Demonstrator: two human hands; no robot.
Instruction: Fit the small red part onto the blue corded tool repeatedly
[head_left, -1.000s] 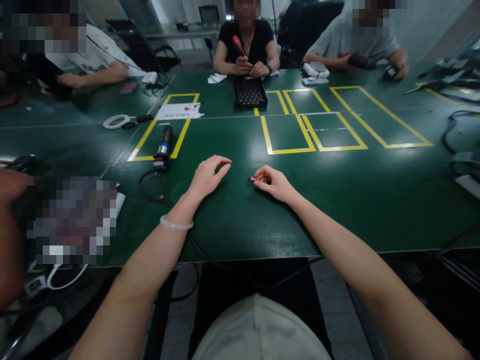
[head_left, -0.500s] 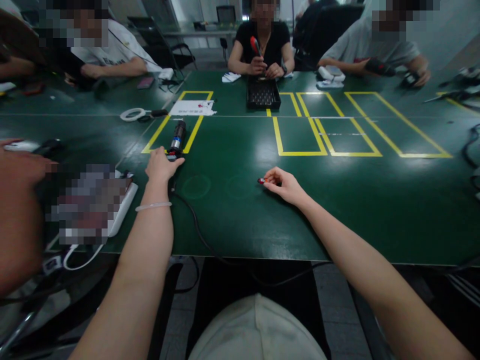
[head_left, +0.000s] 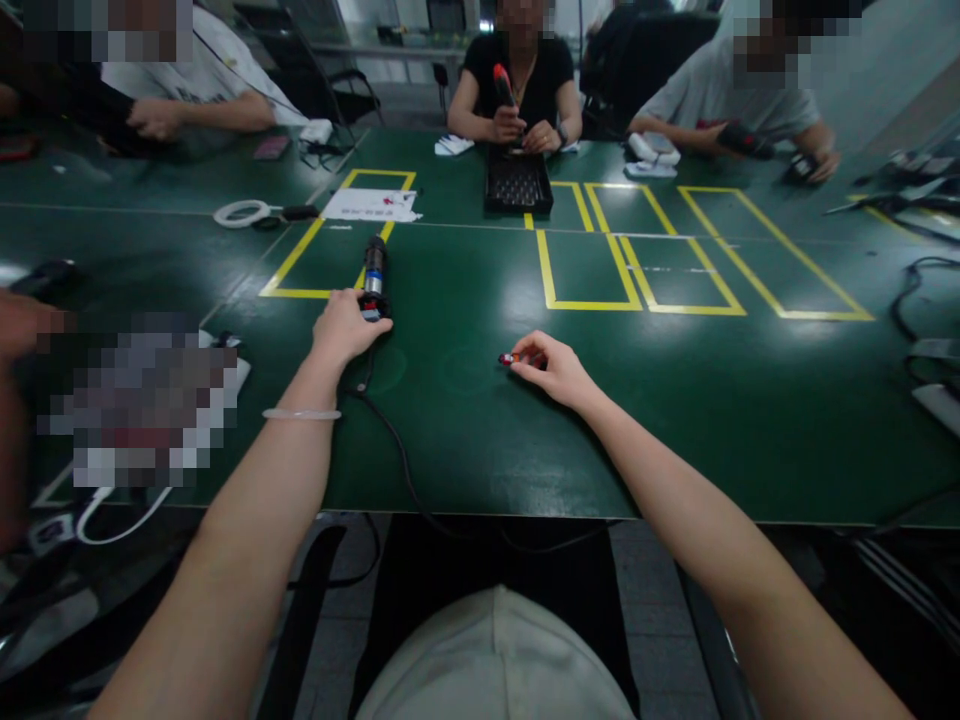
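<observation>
My left hand [head_left: 346, 328] is closed round the near end of a dark cylindrical corded tool [head_left: 374, 262] with a silver and blue band. The tool points away from me, at the right line of a yellow tape box; its exact kind is unclear. A black cord [head_left: 397, 440] runs from near this hand towards the table's front edge. My right hand [head_left: 551, 368], low over the green table [head_left: 465, 430], pinches a small red item [head_left: 507, 358] with a dark tip. Fingers cover most of that item, so its kind does not show.
Across the table a person holds a red-and-black tool [head_left: 504, 85] above a black tray [head_left: 517, 182]. A white sheet [head_left: 371, 205] and a white ring-shaped object [head_left: 244, 213] lie farther left. Cables [head_left: 911, 300] lie at the right edge.
My left hand has moved right with the cylindrical tool, which now crosses the tape line. My right hand keeps its pinch and has shifted slightly left. The view has turned a little.
</observation>
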